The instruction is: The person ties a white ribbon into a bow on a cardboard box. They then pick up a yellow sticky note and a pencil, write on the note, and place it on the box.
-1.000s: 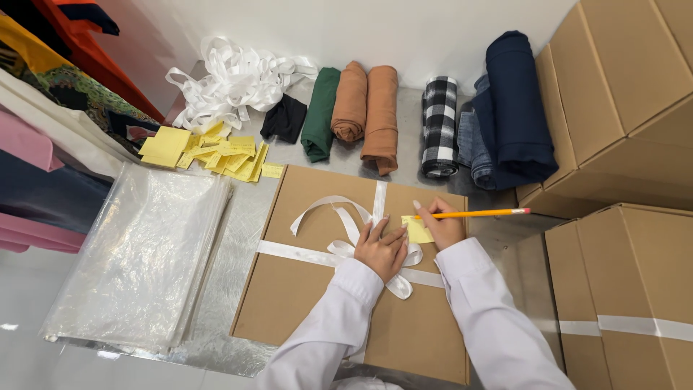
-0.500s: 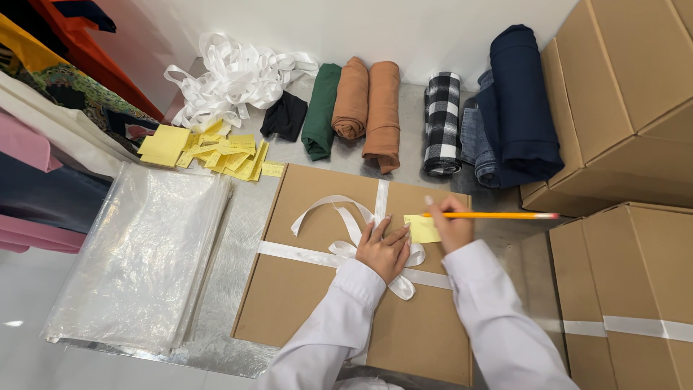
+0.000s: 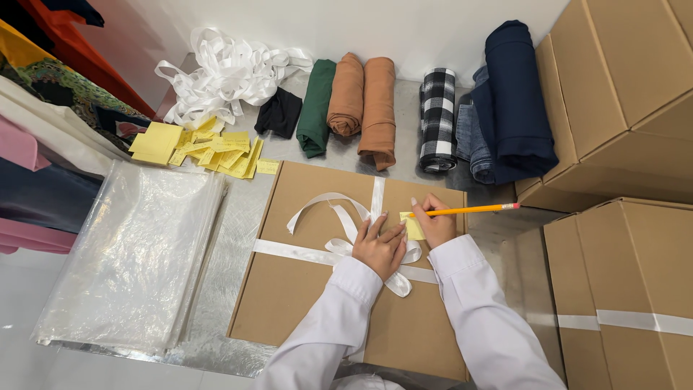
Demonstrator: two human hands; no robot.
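A flat brown cardboard box (image 3: 303, 289) lies on the silver table, tied with a white ribbon (image 3: 328, 217) in a bow at its middle. My left hand (image 3: 378, 247) lies flat on the bow, fingers together, pressing the edge of a small yellow sticky note (image 3: 413, 229). My right hand (image 3: 435, 222) holds a yellow pencil (image 3: 469, 210) with its eraser end pointing right and its tip over the note. Both arms wear white sleeves.
Rolled clothes lie along the back: green (image 3: 316, 108), two tan rolls (image 3: 364, 105), black-and-white check (image 3: 437, 115), denim and navy (image 3: 514, 94). A ribbon heap (image 3: 224, 72) and yellow notes (image 3: 209, 148) sit back left. Clear plastic bags (image 3: 130, 253) lie left. Cardboard boxes (image 3: 621, 79) stack right.
My right hand with the pencil has shifted slightly over the sticky note. My left hand stays on the bow. The box and ribbon have not moved.
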